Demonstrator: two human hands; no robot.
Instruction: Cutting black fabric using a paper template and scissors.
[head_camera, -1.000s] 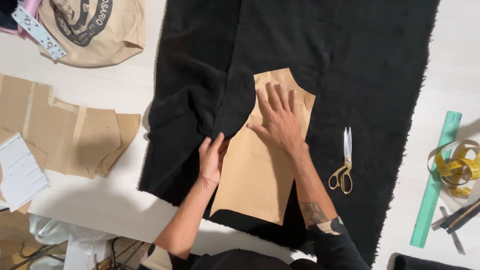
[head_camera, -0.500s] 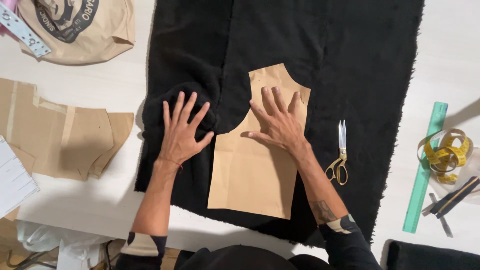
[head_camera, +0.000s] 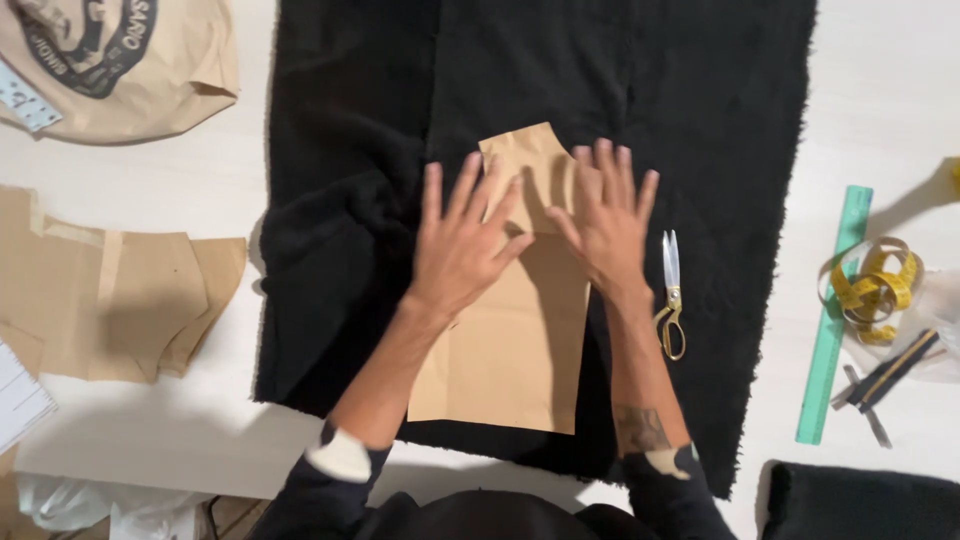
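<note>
- Here, two hands, both flat and spread, fingers wide, gripping nothing: the left hand (head_camera: 462, 245) lies on the left edge of the pattern, partly over the cloth; the right hand (head_camera: 606, 222) presses on the pattern's upper right part.
- One pattern (head_camera: 510, 350): a tan paper piece, narrow at the top with curved cut-outs at both sides, straight and wider below. It lies flat on the middle of the cloth.
- One cloth (head_camera: 350, 200): black, fuzzy, spread over the white desk (head_camera: 180, 440), with a ragged right edge.
- One pair of scissors (head_camera: 670, 295), gold handles, blades closed, on the cloth just right of the right hand.
- One green ruler (head_camera: 833, 315) on the desk, right of the cloth.
- One yellow tape measure (head_camera: 875, 290), coiled loosely, just beside the ruler.
- More tan paper pieces (head_camera: 120, 295) lie left of the cloth; I cannot tell how many.
- One beige bag (head_camera: 130, 60) at top left; its contents are hidden.
</note>
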